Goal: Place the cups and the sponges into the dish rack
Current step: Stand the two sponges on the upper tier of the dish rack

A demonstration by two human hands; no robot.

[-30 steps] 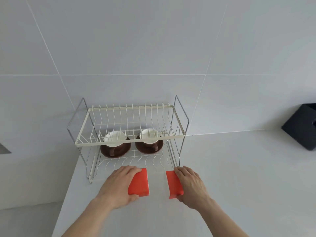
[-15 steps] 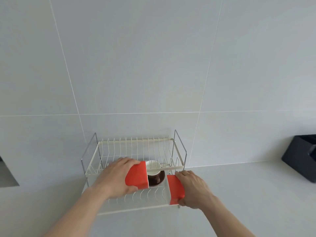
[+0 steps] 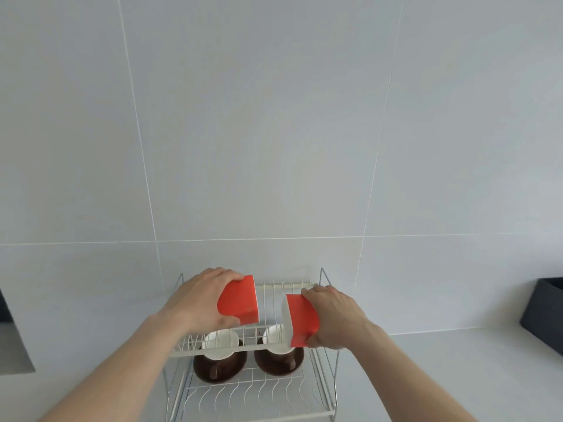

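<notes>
A two-tier white wire dish rack stands against the tiled wall. On its lower tier sit two brown cups with white insides, one on the left and one on the right. My left hand grips an orange sponge upright over the upper tier's left half. My right hand grips a second orange sponge upright over the upper tier's right half, its lower end near the front rail. Whether either sponge touches the wires is unclear.
A dark box sits on the white counter at the far right. A dark opening shows at the left edge. Pale wall tiles fill the upper part of the view.
Both hands lifted the sponges off the counter in front of the rack and carried them up over the upper tier. The view tilted up towards the wall.
</notes>
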